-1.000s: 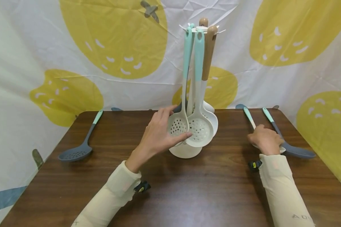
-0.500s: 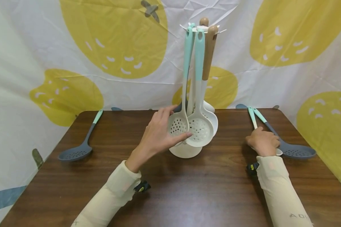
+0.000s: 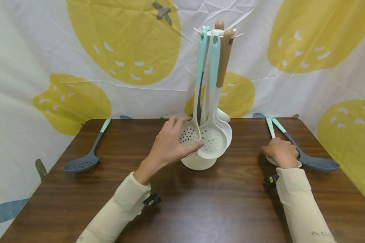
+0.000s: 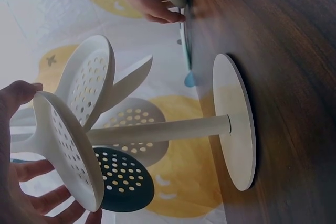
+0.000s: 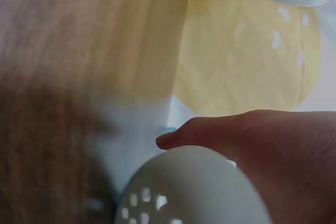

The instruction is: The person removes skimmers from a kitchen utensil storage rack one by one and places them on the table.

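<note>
My left hand (image 3: 170,140) is at the utensil stand, thumb and fingers about the bowl of a hanging white skimmer (image 3: 188,133) with a mint handle. In the left wrist view the thumb meets this skimmer's rim (image 4: 73,156) on one side, fingers on the other. A second white skimmer (image 3: 213,143) hangs beside it. On the table's right, my right hand (image 3: 281,152) holds another white skimmer (image 3: 271,128) by its head, partly hidden under the hand. Its perforated bowl (image 5: 194,192) and my thumb show in the right wrist view. A dark grey skimmer (image 3: 319,164) lies against it.
The stand's round white base (image 3: 199,163) stands on the brown table (image 3: 200,209). Brown-handled utensils (image 3: 225,57) and a dark perforated one (image 4: 126,179) also hang there. Another dark grey skimmer (image 3: 82,164) lies at the left. A lemon-print cloth (image 3: 134,101) hangs behind.
My right hand has shifted slightly left. The handles of the white and grey skimmers by it have come together at their ends. The hanging skimmer in my left hand has swung slightly left.
</note>
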Available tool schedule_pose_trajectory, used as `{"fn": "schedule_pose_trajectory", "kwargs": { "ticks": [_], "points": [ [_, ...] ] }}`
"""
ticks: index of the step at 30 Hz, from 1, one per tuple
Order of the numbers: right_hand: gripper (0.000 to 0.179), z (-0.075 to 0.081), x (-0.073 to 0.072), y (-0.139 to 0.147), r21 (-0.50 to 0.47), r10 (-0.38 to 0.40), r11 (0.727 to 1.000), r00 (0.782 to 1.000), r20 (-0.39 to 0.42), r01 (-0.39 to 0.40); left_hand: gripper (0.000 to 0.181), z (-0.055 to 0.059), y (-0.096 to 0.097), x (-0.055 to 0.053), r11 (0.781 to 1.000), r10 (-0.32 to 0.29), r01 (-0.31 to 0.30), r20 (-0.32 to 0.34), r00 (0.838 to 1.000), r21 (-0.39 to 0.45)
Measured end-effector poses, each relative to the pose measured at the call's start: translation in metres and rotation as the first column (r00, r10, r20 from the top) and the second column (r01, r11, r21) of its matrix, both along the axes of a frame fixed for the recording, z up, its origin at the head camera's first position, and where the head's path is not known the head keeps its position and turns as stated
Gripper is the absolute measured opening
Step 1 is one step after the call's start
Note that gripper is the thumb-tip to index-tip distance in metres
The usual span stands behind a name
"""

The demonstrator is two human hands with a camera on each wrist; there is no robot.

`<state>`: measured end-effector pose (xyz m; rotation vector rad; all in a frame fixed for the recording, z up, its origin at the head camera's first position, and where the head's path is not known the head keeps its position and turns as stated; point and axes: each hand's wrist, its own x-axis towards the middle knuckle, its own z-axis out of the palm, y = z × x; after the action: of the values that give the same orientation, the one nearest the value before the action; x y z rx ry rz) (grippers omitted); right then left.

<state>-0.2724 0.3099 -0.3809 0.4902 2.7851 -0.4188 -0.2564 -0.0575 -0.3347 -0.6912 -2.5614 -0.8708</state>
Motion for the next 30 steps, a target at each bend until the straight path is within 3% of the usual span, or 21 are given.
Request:
{"fn": "schedule_pose_trajectory", "kwargs": {
  "ticks": [4, 8, 11, 14, 17, 22, 26, 30],
  "points": [
    [0.071, 0.014, 0.006, -0.001, -0.006, 0.074, 0.997, 0.994, -0.077, -0.075, 0.077, 0.0, -0.002, 0.0, 1.0, -0.009, 0.009, -0.007, 1.0, 0.012],
    [0.053, 0.03, 0.01, -0.007, -0.016, 0.119, 0.992, 0.973, -0.198, -0.125, 0.076, -0.002, -0.004, -0.003, 0.998, -0.028, 0.03, -0.034, 0.999, 0.049],
    [0.053, 0.043, 0.011, -0.016, -0.044, 0.151, 0.985, 0.951, -0.269, -0.168, 0.075, -0.002, -0.005, -0.004, 0.997, -0.034, 0.037, -0.045, 0.998, 0.073],
    [0.064, 0.055, 0.013, -0.028, -0.087, 0.213, 0.963, 0.92, -0.329, -0.255, 0.074, -0.003, -0.005, -0.004, 0.996, -0.036, 0.039, -0.043, 0.998, 0.085],
    [0.064, 0.065, 0.016, -0.042, -0.155, 0.276, 0.919, 0.871, -0.406, -0.363, 0.074, -0.002, -0.006, -0.003, 0.996, -0.033, 0.037, -0.049, 0.998, 0.086],
    [0.049, 0.076, 0.024, -0.064, -0.211, 0.326, 0.83, 0.755, -0.569, -0.517, 0.074, 0.002, -0.008, -0.003, 0.996, -0.01, 0.017, -0.079, 0.997, 0.085],
    [0.036, 0.082, 0.032, -0.078, -0.182, 0.327, 0.79, 0.654, -0.682, -0.586, 0.073, 0.006, -0.012, -0.004, 0.996, 0.001, 0.007, -0.086, 0.996, 0.092],
    [0.03, 0.085, 0.037, -0.092, -0.158, 0.345, 0.749, 0.581, -0.737, -0.644, 0.074, 0.009, -0.017, -0.004, 0.995, 0.013, -0.004, -0.085, 0.996, 0.103]
  ]
}}
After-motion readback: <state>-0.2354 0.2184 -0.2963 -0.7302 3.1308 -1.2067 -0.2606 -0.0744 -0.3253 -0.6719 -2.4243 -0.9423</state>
